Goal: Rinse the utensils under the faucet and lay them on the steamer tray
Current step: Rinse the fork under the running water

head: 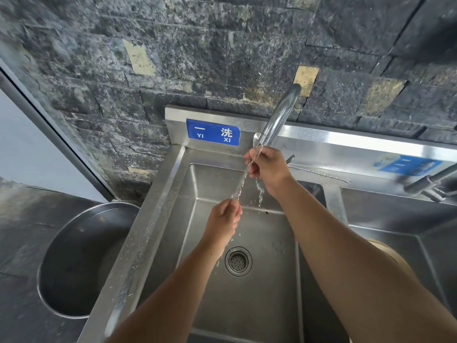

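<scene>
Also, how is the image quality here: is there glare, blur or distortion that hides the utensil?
Head view: wide-angle bending curves the sink rim and wall lines; bright glare lies on the steel backsplash; the second faucet at the right edge is blurred; running water streaks over the thin utensil between the left hand and the right hand, so its shape is hard to tell.

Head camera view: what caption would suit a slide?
Both hands, left hand and right hand, rinse a spoon under the running faucet.

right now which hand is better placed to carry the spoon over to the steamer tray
Probably the right hand: it grips the spoon near the bowl, and what may be the tray's rim shows at right. The left hand holds the handle end.
</scene>
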{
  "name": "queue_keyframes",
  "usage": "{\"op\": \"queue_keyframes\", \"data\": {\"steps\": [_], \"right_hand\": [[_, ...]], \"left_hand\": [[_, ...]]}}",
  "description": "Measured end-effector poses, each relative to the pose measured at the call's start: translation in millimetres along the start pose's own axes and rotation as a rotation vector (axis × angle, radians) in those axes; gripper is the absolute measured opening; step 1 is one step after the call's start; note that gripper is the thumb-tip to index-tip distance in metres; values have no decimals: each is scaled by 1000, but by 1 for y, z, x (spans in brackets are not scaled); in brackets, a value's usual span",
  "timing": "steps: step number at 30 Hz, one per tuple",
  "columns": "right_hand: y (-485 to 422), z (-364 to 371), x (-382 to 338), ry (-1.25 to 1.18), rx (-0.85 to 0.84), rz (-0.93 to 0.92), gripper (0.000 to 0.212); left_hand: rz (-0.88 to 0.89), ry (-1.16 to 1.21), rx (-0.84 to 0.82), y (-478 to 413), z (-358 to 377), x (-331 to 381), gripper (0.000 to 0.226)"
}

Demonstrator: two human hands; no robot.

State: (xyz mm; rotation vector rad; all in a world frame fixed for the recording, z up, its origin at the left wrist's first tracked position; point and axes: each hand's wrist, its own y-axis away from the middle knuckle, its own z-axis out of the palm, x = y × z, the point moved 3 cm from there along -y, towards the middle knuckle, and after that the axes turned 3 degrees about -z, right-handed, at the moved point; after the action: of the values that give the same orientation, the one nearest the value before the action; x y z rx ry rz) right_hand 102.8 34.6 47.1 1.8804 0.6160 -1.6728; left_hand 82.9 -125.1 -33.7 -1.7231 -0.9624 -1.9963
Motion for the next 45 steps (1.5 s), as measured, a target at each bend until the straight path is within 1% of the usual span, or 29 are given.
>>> {"op": "queue_keyframes", "data": {"steps": [4,12,19,24,26,29,35,37,40,43,44,45], "right_hand": [[-1,2,-7,-15,22,-35,26],[-1,1,-25,-74,16,-46,21],[-8,-1,-25,-20,48,-58,25],[-6,-7,-18,-16,72,-34,17],[-2,-9,-12,5,58,-40,16],[7,-7,4,57,39,-24,22],[36,5,38,88,-109,-3,23],[45,9,49,68,-115,16,24],[54,15,61,40,-117,37,22],[60,22,70,3,-130,79,10],[62,23,71,-1,-129,88,11],[62,25,71,-1,-120,91,16]], "left_hand": [[-32,42,-28,-3,2,5,34],[4,29,-13,-22,0,26,29],[32,56,-26,-35,12,40,26],[37,81,-47,-39,18,45,22],[38,82,-58,-37,17,41,24],[30,78,-48,-29,12,32,24],[-39,123,7,-15,2,15,20],[-39,108,23,-9,-3,9,20],[-61,113,39,1,-10,-1,27],[-68,114,64,11,-16,-8,32],[-72,110,70,13,-18,-10,30],[-77,107,73,15,-20,-13,28]]}}
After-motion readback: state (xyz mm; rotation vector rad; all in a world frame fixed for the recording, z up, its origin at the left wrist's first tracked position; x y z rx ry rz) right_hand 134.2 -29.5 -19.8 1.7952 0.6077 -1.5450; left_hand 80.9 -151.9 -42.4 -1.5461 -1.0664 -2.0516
